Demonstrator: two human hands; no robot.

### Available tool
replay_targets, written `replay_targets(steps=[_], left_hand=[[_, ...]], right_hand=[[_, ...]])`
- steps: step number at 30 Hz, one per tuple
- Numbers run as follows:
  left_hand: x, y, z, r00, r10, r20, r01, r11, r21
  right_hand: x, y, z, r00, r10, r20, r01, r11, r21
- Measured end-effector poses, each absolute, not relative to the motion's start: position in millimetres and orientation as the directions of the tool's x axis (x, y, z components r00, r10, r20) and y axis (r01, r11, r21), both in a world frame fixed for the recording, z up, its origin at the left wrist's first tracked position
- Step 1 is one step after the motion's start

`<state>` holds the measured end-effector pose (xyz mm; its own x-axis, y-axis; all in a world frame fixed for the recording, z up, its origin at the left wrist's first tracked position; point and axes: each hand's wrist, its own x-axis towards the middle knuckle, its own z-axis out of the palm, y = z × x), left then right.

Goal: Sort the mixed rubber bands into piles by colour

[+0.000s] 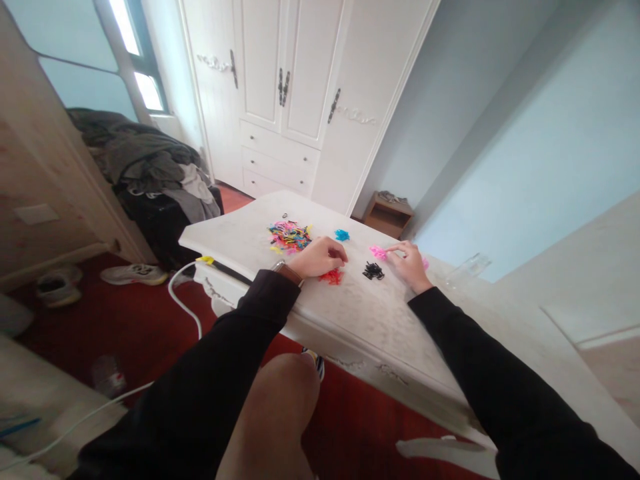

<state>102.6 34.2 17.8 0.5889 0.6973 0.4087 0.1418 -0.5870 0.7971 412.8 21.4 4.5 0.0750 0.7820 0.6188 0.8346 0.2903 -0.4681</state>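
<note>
A white table (360, 320) carries small coloured bands sorted into little heaps. A mixed multicoloured heap (289, 236) lies at the far left. My left hand (320, 257) rests curled on the table beside it, fingers closed, right above a red heap (332, 277). What it holds, if anything, is hidden. A blue heap (342, 235) lies just beyond it. My right hand (411, 264) lies on the table with its forefinger stretched out, touching a pink heap (378, 252). A black heap (373, 271) sits between my hands.
A white wardrobe (295, 87) stands behind the table. Clothes are piled on a dark case (150, 173) at the left. A white cable (185, 293) hangs off the table's left edge over a red floor. A small wooden stool (387, 213) stands in the corner.
</note>
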Motion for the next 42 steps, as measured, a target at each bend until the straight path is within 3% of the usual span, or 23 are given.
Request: replay_targets(steps=[7, 12, 16, 19, 23, 26, 34, 42], left_hand=[[104.6, 33.8, 16.8, 0.585, 0.685, 0.435, 0.116, -0.601, 0.791], [93.2, 40.4, 23.1, 0.338, 0.746, 0.574, 0.191, -0.652, 0.734], [65.1, 54.8, 26.7, 0.218, 0.782, 0.584, 0.366, -0.62, 0.694], [48.8, 60.9, 26.0, 0.28, 0.759, 0.588, 0.475, -0.641, 0.603], [45.6, 60.1, 21.7, 0.455, 0.721, 0.522, 0.494, -0.692, 0.526], [48.1, 58.9, 17.8, 0.488, 0.708, 0.51, 0.522, -0.705, 0.479], [46.6, 65.5, 10.0, 0.44, 0.749, 0.495, 0.597, -0.656, 0.462], [47.5, 68.1, 15.1, 0.3, 0.799, 0.52, 0.625, -0.577, 0.526]], right_hand=[[414.7, 23.0, 3.5, 0.066, 0.798, 0.599, 0.822, 0.297, -0.486], [414.2, 22.5, 3.6, 0.072, 0.804, 0.591, 0.817, 0.292, -0.497], [413.5, 22.6, 3.0, 0.065, 0.803, 0.593, 0.815, 0.3, -0.496], [413.0, 22.7, 2.4, 0.06, 0.795, 0.604, 0.817, 0.309, -0.487], [412.0, 21.5, 3.2, 0.053, 0.795, 0.605, 0.818, 0.313, -0.482], [411.3, 20.2, 4.6, 0.041, 0.799, 0.6, 0.822, 0.314, -0.475], [410.9, 19.0, 6.3, 0.026, 0.805, 0.593, 0.83, 0.313, -0.461], [410.3, 18.8, 6.3, 0.02, 0.8, 0.6, 0.831, 0.321, -0.455]])
